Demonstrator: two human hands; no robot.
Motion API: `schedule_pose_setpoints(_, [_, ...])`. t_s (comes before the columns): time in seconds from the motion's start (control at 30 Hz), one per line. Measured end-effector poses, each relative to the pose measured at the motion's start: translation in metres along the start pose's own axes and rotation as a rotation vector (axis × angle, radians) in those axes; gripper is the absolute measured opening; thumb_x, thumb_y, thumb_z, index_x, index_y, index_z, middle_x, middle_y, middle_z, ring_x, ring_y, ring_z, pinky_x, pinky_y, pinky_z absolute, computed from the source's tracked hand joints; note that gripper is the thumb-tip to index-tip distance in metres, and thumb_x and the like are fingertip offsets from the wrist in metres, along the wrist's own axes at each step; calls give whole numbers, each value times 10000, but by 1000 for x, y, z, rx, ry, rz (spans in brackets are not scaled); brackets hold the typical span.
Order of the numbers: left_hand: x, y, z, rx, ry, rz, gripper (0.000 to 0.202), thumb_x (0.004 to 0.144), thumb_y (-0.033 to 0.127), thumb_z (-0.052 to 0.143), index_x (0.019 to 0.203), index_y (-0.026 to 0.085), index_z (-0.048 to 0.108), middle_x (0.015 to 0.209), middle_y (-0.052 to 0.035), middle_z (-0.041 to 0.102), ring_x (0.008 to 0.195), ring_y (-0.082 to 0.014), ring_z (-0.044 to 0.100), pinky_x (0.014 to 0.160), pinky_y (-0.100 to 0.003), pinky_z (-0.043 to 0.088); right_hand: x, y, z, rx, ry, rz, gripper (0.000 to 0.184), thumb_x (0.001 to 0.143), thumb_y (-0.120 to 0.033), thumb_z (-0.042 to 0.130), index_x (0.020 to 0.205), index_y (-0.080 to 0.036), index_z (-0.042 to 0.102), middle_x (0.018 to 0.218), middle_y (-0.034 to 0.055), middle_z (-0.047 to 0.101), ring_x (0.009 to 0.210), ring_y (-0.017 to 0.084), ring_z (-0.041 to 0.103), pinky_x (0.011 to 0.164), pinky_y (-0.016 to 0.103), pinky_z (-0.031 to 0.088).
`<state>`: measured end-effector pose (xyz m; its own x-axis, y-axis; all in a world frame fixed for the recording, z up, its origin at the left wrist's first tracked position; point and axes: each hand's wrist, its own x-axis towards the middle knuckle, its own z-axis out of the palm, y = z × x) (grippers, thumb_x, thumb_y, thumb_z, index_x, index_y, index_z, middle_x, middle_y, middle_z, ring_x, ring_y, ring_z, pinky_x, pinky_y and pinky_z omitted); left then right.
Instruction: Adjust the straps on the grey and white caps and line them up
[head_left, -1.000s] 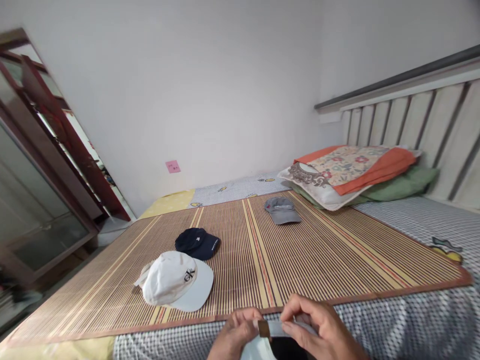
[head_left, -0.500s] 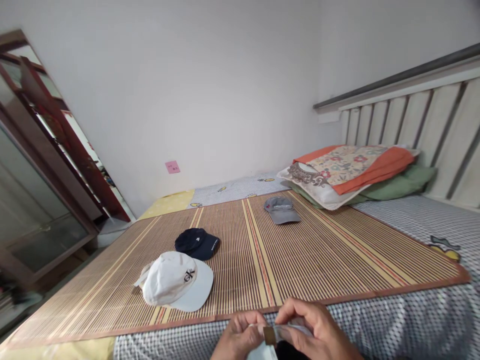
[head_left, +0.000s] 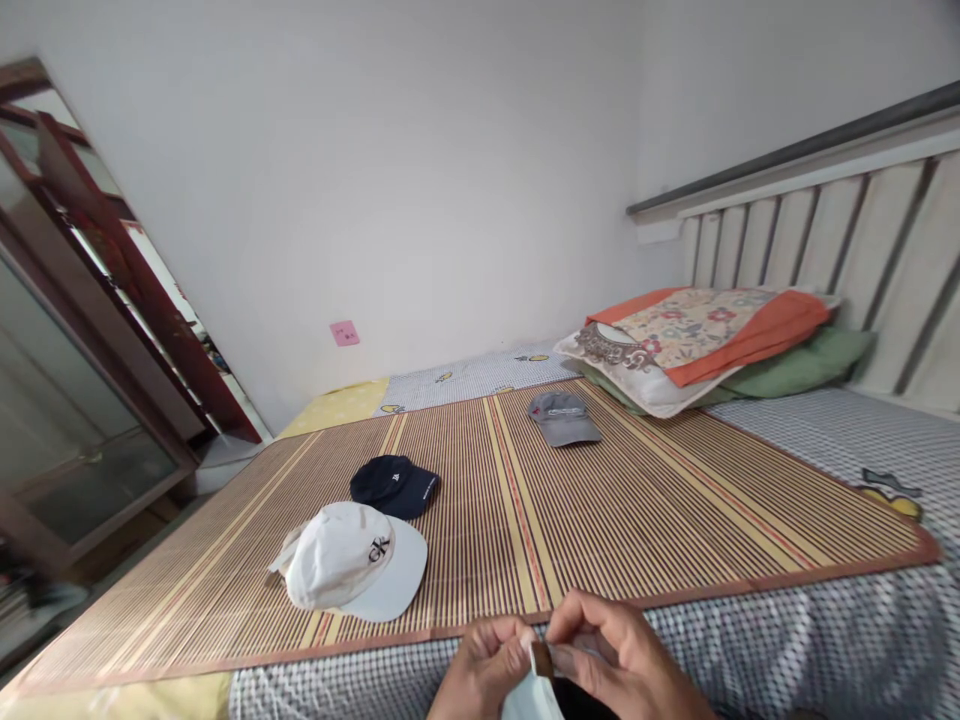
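At the bottom edge, my left hand and my right hand meet over a pale cap, mostly cut off by the frame. Both pinch its back strap, where a small brown buckle shows between the fingers. On the striped bamboo mat lie a white cap with black letters at near left, a navy cap just behind it, and a grey cap farther back.
Stacked pillows in orange, floral and green rest against the slatted headboard at right. A dark wood-framed glass door stands at left. A pink note is stuck on the white wall. Checked bedsheet borders the mat.
My hands have drawn closer together on the strap, and the brown buckle has shifted slightly right between the fingers. The caps on the mat have not moved.
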<state>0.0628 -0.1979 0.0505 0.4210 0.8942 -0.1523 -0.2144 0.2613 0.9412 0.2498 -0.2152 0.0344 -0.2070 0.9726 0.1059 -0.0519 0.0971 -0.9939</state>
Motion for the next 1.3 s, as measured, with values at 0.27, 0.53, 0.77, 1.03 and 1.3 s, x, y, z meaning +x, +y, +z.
schedule_pose_setpoints(0.27, [3,-7,-7,-101,34,-59,629,560,683,931,575,147,601,516,26,488,483,-71,339,538,-245,227,0,-6,-14,-71,-55,6,539,970,-738,502,1066,-266,743,951,50,714,829,209,663,779,332,559])
schedule_pose_setpoints(0.53, [2,-5,-7,-118,42,-34,642,554,705,922,546,158,587,500,36,484,477,-71,334,532,-241,243,1,6,-14,12,-148,65,479,895,-690,692,928,-213,666,741,-8,622,722,178,625,726,308,526])
schedule_pose_setpoints(0.77, [1,-1,-9,-101,68,-24,635,542,663,947,529,173,543,506,67,410,513,-71,267,555,-246,241,11,-6,-5,52,-186,64,518,866,-706,709,827,-200,606,680,-34,555,626,124,502,624,255,424])
schedule_pose_setpoints(1.03, [1,-11,-16,-155,42,-37,579,525,596,970,572,155,598,558,23,501,549,-92,378,566,-237,288,15,-11,5,125,-245,57,504,864,-683,730,868,-195,602,693,-43,552,634,113,515,604,231,422])
schedule_pose_setpoints(1.3, [-4,-12,-25,-144,81,-66,536,557,601,957,577,164,648,516,-8,562,519,-136,483,539,-265,346,12,-7,5,190,-302,44,512,945,-686,630,1116,-203,631,865,34,708,790,182,672,731,302,501])
